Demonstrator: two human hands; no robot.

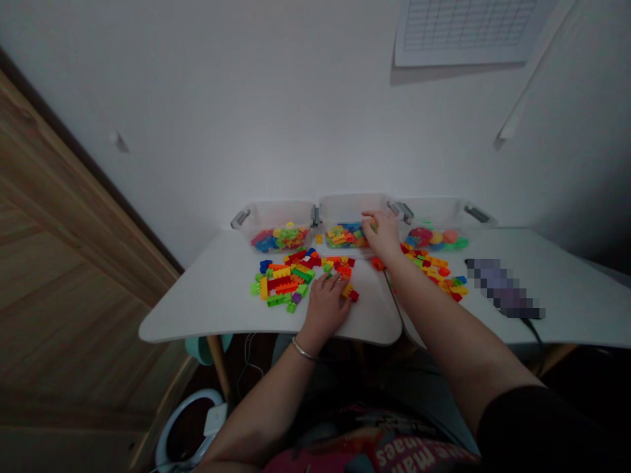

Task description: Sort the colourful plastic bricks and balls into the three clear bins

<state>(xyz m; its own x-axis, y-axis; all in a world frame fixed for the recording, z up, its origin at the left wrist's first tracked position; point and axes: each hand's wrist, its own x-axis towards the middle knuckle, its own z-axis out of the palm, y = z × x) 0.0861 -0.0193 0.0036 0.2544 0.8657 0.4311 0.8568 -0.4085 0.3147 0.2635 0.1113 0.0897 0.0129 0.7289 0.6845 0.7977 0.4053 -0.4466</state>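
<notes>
My left hand [328, 303] rests on the near side of the loose toy building bricks [282, 284], its fingers spread over a few of them. Beside its fingertips lie orange and red bricks [345, 269]. A dark red brick [354, 296] sits close to its right side. My right hand [383, 235] reaches over the right part of the middle clear plastic box [355, 203], index finger stretched out and apart from the thumb. Mixed bricks [342, 235] fill the bottom of that box. A small greenish patch shows between those fingers; whether they touch it is unclear.
A clear box [283, 213] of colourful pieces stands left, another clear box [438, 210] right. More bricks [434, 266] lie past my right forearm. A blurred-out phone-like object [503, 288] with a cable lies on the right white table [566, 282]. A wall stands behind.
</notes>
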